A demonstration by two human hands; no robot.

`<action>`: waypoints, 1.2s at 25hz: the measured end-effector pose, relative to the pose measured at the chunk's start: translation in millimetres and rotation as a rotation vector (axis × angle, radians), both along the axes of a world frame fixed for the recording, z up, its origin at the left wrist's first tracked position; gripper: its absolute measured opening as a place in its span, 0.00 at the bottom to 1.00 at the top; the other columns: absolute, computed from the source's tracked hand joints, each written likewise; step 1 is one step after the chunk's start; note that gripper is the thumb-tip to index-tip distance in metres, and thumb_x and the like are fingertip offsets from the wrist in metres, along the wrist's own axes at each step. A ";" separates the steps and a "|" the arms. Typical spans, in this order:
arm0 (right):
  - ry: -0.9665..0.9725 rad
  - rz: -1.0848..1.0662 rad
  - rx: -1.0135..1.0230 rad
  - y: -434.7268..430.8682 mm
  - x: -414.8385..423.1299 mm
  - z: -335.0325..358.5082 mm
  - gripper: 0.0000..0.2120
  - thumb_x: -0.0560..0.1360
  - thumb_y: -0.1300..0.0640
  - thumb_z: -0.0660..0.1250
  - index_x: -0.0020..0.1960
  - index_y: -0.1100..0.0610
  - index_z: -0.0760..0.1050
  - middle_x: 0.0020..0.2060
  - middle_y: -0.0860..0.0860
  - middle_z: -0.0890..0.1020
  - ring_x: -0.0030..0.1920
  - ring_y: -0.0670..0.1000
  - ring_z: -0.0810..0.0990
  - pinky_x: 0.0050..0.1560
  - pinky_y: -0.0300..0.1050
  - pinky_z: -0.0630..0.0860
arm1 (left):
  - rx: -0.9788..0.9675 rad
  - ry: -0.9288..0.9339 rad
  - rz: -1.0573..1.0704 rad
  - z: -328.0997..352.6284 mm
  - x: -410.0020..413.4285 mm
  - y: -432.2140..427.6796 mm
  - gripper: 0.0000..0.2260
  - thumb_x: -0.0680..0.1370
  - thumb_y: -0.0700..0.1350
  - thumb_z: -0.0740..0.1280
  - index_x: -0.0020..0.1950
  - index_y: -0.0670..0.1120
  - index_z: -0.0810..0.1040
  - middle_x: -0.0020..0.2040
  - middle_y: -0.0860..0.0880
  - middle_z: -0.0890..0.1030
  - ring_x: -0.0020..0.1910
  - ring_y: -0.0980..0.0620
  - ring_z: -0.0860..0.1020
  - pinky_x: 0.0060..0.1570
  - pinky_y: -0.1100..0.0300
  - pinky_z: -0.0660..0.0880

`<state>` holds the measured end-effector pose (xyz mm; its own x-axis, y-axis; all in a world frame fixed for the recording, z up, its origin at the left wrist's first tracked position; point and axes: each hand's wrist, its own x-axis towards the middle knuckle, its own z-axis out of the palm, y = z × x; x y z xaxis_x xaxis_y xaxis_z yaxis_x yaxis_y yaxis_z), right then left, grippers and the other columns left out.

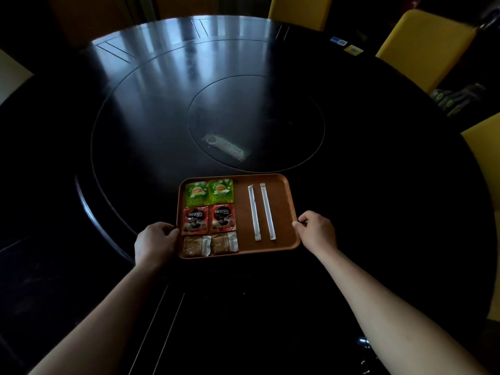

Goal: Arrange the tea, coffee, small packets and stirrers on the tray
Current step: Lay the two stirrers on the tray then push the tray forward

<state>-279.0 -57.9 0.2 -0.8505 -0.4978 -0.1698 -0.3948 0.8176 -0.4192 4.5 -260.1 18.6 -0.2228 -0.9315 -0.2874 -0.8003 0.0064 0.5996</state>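
An orange-brown tray (281, 201) lies on the dark round table. On its left half sit two green tea packets (209, 192) at the far end, two red coffee packets (209, 219) in the middle and two small brown packets (210, 245) nearest me. Two white wrapped stirrers (261, 211) lie side by side on its right half. My left hand (155, 240) grips the tray's left edge. My right hand (316, 230) grips its right edge.
The dark round table (135, 131) has a raised turntable with a flat labelled object (226, 148) near its centre. Yellow chairs (422, 47) stand at the far right and right side. Two small stickers (346, 46) lie near the far right rim.
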 end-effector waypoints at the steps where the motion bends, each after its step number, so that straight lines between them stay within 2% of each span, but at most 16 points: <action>1: -0.006 -0.003 0.002 0.4 0.6 -0.1 0.08 0.74 0.50 0.71 0.48 0.55 0.79 0.45 0.52 0.84 0.47 0.54 0.82 0.43 0.41 0.72 | 0.017 0.008 0.003 0.5 0.6 1.2 0.06 0.75 0.46 0.70 0.47 0.47 0.85 0.42 0.49 0.86 0.40 0.51 0.82 0.42 0.53 0.80; 8: -0.030 -0.019 0.021 -4.7 2.8 4.3 0.05 0.75 0.54 0.69 0.44 0.56 0.78 0.42 0.53 0.83 0.43 0.53 0.80 0.42 0.42 0.72 | 0.060 0.049 -0.022 6.6 -0.5 1.6 0.05 0.73 0.43 0.71 0.40 0.50 0.85 0.35 0.51 0.85 0.35 0.52 0.83 0.36 0.54 0.81; 12: -0.053 -0.013 0.028 -5.3 1.5 9.6 0.06 0.75 0.56 0.69 0.40 0.54 0.76 0.39 0.52 0.81 0.43 0.54 0.81 0.42 0.43 0.74 | 0.052 0.048 0.003 9.6 -7.1 -0.1 0.04 0.70 0.41 0.72 0.39 0.48 0.86 0.32 0.50 0.84 0.32 0.51 0.82 0.33 0.56 0.79; 17: -0.042 -0.018 0.005 -2.6 1.5 12.7 0.09 0.73 0.55 0.70 0.35 0.52 0.74 0.34 0.49 0.79 0.39 0.53 0.80 0.39 0.42 0.73 | 0.028 0.083 -0.019 16.9 -5.1 -6.6 0.04 0.70 0.40 0.72 0.37 0.47 0.85 0.31 0.50 0.84 0.32 0.50 0.82 0.35 0.52 0.81; 23: -0.028 -0.020 -0.028 -9.7 -10.1 18.2 0.06 0.74 0.55 0.70 0.38 0.52 0.76 0.37 0.48 0.81 0.40 0.50 0.80 0.43 0.46 0.79 | 0.002 0.094 -0.081 21.9 -17.1 -28.0 0.05 0.69 0.39 0.72 0.36 0.48 0.85 0.31 0.50 0.84 0.32 0.51 0.82 0.34 0.54 0.80; 26: -0.027 -0.031 -0.035 -20.8 -22.8 21.2 0.06 0.74 0.55 0.70 0.39 0.53 0.76 0.37 0.49 0.81 0.39 0.50 0.79 0.39 0.43 0.74 | -0.015 0.072 -0.121 22.4 -33.2 -46.2 0.04 0.69 0.39 0.72 0.37 0.48 0.85 0.32 0.51 0.84 0.33 0.52 0.82 0.34 0.56 0.78; 30: -0.022 -0.041 -0.014 -39.4 -44.1 21.1 0.06 0.74 0.55 0.70 0.39 0.54 0.76 0.38 0.50 0.81 0.40 0.51 0.79 0.40 0.42 0.73 | -0.020 0.056 -0.162 21.6 -62.5 -76.4 0.04 0.69 0.40 0.72 0.37 0.48 0.86 0.32 0.51 0.84 0.33 0.53 0.82 0.32 0.59 0.76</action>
<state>-323.1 -97.3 21.3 -0.8664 -0.4650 -0.1820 -0.3515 0.8268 -0.4390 -58.0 -336.5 40.2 -0.3859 -0.8875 -0.2519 -0.7532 0.1454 0.6416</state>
